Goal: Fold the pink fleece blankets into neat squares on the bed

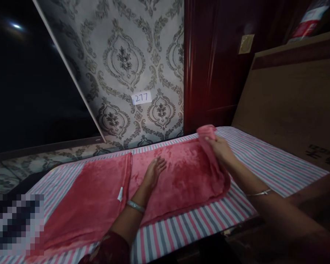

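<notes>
A plush pinkish-red blanket (178, 179) lies across the striped cloth, its left part (99, 190) folded over in a second layer with a small white tag (120, 194) near the fold's edge. My right hand (220, 148) grips the blanket's right end, raising its far corner off the surface so that the edge curls up. Over the middle of the blanket is my left hand (155, 170), fingers stretched out and palm turned to the right, holding nothing. Whether it touches the blanket I cannot tell.
Pink, grey and white striped cloth (176, 234) covers the table. Behind stand a patterned wall with a "277" paper label (141, 97) and a dark red wooden panel (209, 66). A big dark screen (38, 80) is at left, a large cardboard box (291, 102) at right.
</notes>
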`<state>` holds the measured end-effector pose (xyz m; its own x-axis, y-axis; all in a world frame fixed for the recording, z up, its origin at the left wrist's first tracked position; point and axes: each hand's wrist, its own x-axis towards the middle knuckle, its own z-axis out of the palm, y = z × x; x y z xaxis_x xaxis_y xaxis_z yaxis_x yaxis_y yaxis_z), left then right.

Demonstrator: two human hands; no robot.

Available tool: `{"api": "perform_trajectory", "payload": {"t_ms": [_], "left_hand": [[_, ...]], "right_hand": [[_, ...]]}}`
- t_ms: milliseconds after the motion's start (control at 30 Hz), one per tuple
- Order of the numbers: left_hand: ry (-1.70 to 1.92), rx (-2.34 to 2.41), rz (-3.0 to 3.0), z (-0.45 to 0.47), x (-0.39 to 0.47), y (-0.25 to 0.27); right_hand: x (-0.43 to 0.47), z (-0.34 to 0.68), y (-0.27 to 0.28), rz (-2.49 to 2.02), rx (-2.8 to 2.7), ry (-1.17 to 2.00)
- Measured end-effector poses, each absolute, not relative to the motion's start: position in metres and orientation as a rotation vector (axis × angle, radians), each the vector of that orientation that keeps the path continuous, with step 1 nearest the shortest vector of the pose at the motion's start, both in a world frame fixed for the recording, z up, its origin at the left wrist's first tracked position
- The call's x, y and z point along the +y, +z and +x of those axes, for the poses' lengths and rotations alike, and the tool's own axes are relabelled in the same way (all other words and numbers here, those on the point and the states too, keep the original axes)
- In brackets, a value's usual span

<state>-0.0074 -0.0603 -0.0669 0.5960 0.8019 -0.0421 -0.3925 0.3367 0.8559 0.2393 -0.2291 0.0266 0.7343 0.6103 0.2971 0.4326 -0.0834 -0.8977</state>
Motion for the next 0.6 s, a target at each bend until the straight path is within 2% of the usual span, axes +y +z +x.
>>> {"api": "perform_trajectory", "payload": {"t_ms": [133, 300, 433, 600], "left_hand": [[0.759, 0.481, 0.712, -0.018, -0.048, -0.061], [0.816, 0.501, 0.684, -0.019, -0.048, -0.061], [0.868, 0.521, 0.756, -0.012, -0.052, -0.063], [0.891, 0.678, 0.904, 0.002, -0.040, -0.054]], "right_hand": [[-0.213, 0.156, 0.018, -1.579, -1.297, 0.342], [-0.228, 0.091, -0.048, -1.490, -1.725, 0.407], [-0.239, 0.085, -0.080, -1.565, -1.834, 0.306], [-0.243, 0.095, -0.073, -1.459, -1.773, 0.317]]}}
